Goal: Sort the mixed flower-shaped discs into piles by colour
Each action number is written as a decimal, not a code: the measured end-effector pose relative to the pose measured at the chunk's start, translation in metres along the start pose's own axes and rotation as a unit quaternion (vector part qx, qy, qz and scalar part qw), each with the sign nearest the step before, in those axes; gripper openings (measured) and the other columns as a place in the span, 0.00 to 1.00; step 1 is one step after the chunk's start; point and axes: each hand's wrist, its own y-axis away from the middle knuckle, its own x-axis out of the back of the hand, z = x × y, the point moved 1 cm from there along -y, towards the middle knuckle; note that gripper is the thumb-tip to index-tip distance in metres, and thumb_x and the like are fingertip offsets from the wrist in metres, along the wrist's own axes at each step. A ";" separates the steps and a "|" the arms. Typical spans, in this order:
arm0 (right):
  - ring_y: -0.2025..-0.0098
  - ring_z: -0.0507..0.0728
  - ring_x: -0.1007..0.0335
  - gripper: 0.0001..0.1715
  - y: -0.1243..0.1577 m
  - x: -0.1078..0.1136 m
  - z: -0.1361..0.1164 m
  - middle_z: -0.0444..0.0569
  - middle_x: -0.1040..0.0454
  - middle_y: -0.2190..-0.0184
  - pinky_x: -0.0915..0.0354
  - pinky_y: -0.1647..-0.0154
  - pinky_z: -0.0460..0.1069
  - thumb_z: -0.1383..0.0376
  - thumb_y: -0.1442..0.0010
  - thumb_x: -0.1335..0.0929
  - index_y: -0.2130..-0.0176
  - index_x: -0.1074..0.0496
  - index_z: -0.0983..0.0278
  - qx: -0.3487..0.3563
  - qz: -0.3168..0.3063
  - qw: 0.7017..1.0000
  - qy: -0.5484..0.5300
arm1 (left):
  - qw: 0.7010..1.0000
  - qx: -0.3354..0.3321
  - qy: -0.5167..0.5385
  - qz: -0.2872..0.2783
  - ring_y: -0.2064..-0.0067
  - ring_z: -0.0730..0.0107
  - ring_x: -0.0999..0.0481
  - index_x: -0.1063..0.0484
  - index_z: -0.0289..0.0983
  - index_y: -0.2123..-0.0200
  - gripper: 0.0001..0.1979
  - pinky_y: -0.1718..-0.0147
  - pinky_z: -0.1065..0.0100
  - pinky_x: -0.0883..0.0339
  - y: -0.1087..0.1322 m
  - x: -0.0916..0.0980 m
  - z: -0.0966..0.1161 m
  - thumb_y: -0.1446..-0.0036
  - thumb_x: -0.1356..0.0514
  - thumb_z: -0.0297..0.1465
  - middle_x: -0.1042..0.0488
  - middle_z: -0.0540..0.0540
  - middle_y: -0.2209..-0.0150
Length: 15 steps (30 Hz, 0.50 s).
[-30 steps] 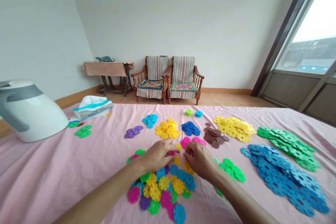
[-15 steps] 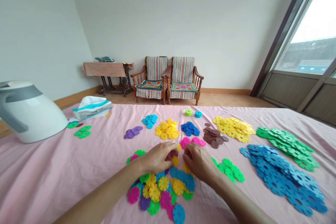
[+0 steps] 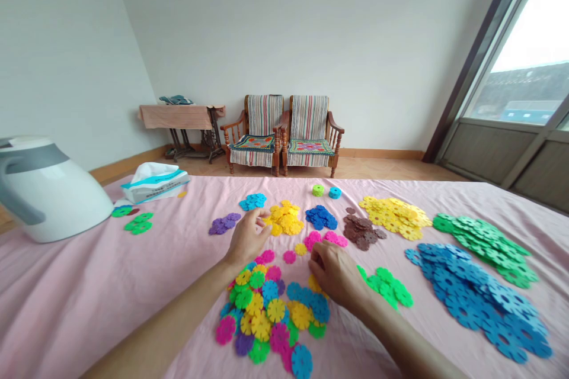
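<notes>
My left hand point(image 3: 249, 235) is at the left edge of a pile of yellow notched plastic discs point(image 3: 287, 218). Its thumb and fingers are apart, with yellow showing between them. My right hand point(image 3: 333, 266) rests curled over the cloth, just right of the mixed pile. Its fingertips are turned under, so what they hold, if anything, is hidden; a yellow disc point(image 3: 315, 284) shows beneath it. The mixed pile of colored discs point(image 3: 262, 324) spreads between my forearms. Pink discs point(image 3: 335, 239) and a single yellow disc point(image 3: 301, 249) lie just beyond my right hand.
Around the pink cloth point(image 3: 178, 284) lie sorted piles: purple point(image 3: 224, 223), dark blue point(image 3: 320, 217), brown point(image 3: 362, 231), green point(image 3: 391, 289) and larger blue discs point(image 3: 480, 296). A kettle point(image 3: 66, 189) and tissue pack point(image 3: 155, 182) stand left. Two armchairs point(image 3: 309, 130) are beyond.
My left hand has moved from the mixed pile forward and left to the yellow pile. The yellow disc at its fingers has left its former spot. My right hand stays nearly in place.
</notes>
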 end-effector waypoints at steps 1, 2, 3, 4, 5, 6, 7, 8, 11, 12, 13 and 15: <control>0.72 0.51 0.39 0.06 0.000 0.000 0.000 0.46 0.33 0.75 0.50 0.72 0.44 0.71 0.47 0.38 0.75 0.38 0.65 0.001 -0.001 1.000 -0.001 | 1.000 -0.009 -0.006 -0.001 0.66 0.70 0.27 0.31 0.36 0.63 0.10 0.66 0.70 0.35 0.001 0.000 0.001 0.52 0.44 0.25 0.26 0.47 0.63; 0.72 0.51 0.39 0.06 0.000 0.000 0.001 0.46 0.33 0.76 0.50 0.72 0.44 0.71 0.47 0.38 0.76 0.38 0.65 0.001 -0.002 1.000 -0.002 | 1.000 -0.018 -0.007 -0.011 0.66 0.70 0.27 0.30 0.36 0.64 0.09 0.66 0.70 0.35 0.002 0.000 0.003 0.52 0.44 0.25 0.25 0.48 0.64; 0.72 0.50 0.39 0.06 0.000 0.000 0.002 0.45 0.33 0.76 0.50 0.72 0.44 0.71 0.48 0.38 0.76 0.38 0.64 0.002 -0.003 1.000 -0.004 | 0.999 -0.026 -0.005 -0.028 0.66 0.71 0.27 0.30 0.36 0.66 0.08 0.66 0.70 0.35 0.003 -0.001 0.006 0.51 0.45 0.25 0.25 0.48 0.65; 0.73 0.50 0.39 0.06 -0.001 0.000 0.003 0.45 0.33 0.76 0.50 0.73 0.44 0.71 0.48 0.38 0.76 0.38 0.64 0.002 -0.004 1.000 -0.005 | 0.998 -0.034 0.000 -0.049 0.67 0.71 0.27 0.29 0.36 0.67 0.07 0.66 0.70 0.35 0.005 -0.002 0.009 0.51 0.45 0.25 0.25 0.49 0.66; 0.73 0.50 0.38 0.06 -0.001 0.000 0.004 0.45 0.33 0.77 0.50 0.73 0.44 0.71 0.48 0.38 0.76 0.38 0.64 0.001 -0.004 1.000 -0.007 | 0.996 -0.043 0.004 -0.073 0.67 0.72 0.27 0.29 0.36 0.68 0.07 0.66 0.71 0.35 0.008 -0.004 0.013 0.50 0.45 0.24 0.25 0.49 0.68; 0.73 0.50 0.38 0.07 -0.002 0.000 0.005 0.45 0.32 0.77 0.50 0.73 0.44 0.71 0.48 0.38 0.76 0.37 0.64 -0.001 -0.003 1.000 -0.008 | 0.994 -0.055 0.007 -0.097 0.67 0.72 0.27 0.28 0.36 0.69 0.07 0.66 0.71 0.35 0.010 -0.006 0.017 0.50 0.45 0.24 0.24 0.50 0.69; 0.73 0.51 0.38 0.07 -0.003 0.000 0.006 0.45 0.32 0.77 0.50 0.74 0.44 0.71 0.48 0.38 0.76 0.37 0.64 -0.003 -0.002 1.000 -0.009 | 0.991 -0.069 0.008 -0.117 0.66 0.71 0.27 0.28 0.36 0.69 0.07 0.66 0.71 0.36 0.013 -0.007 0.021 0.50 0.45 0.23 0.24 0.49 0.69; 0.73 0.51 0.37 0.06 -0.003 0.000 0.007 0.45 0.32 0.77 0.50 0.74 0.44 0.71 0.47 0.38 0.76 0.36 0.65 -0.005 0.000 1.000 -0.010 | 0.987 -0.085 0.006 -0.137 0.65 0.71 0.27 0.27 0.37 0.69 0.08 0.65 0.71 0.36 0.016 -0.009 0.024 0.50 0.45 0.23 0.24 0.49 0.68; 0.72 0.52 0.35 0.06 -0.003 -0.002 0.007 0.46 0.29 0.75 0.47 0.73 0.44 0.70 0.45 0.39 0.70 0.33 0.65 -0.006 0.001 1.000 -0.016 | 0.975 -0.131 -0.009 -0.178 0.60 0.68 0.28 0.25 0.38 0.66 0.10 0.60 0.69 0.37 0.023 -0.011 0.032 0.49 0.44 0.23 0.24 0.48 0.65; 0.71 0.52 0.33 0.08 -0.002 -0.003 0.006 0.47 0.28 0.73 0.45 0.72 0.44 0.70 0.45 0.39 0.66 0.32 0.65 -0.002 0.001 1.000 -0.018 | 0.972 -0.144 -0.017 -0.186 0.59 0.67 0.29 0.25 0.38 0.65 0.10 0.59 0.68 0.38 0.025 -0.011 0.033 0.49 0.44 0.23 0.25 0.47 0.64; 0.69 0.53 0.32 0.12 -0.001 -0.005 0.005 0.48 0.27 0.71 0.44 0.70 0.45 0.70 0.44 0.40 0.61 0.31 0.66 0.006 0.001 1.000 -0.017 | 0.969 -0.154 -0.026 -0.194 0.59 0.66 0.29 0.24 0.39 0.64 0.11 0.58 0.68 0.39 0.026 -0.011 0.035 0.49 0.43 0.23 0.25 0.47 0.64; 0.63 0.55 0.30 0.19 0.000 -0.007 0.002 0.52 0.26 0.65 0.41 0.65 0.46 0.70 0.42 0.41 0.51 0.34 0.67 0.029 -0.002 1.000 0.002 | 0.962 -0.171 -0.042 -0.208 0.59 0.66 0.30 0.24 0.39 0.66 0.10 0.58 0.67 0.39 0.027 -0.011 0.036 0.49 0.43 0.24 0.25 0.48 0.66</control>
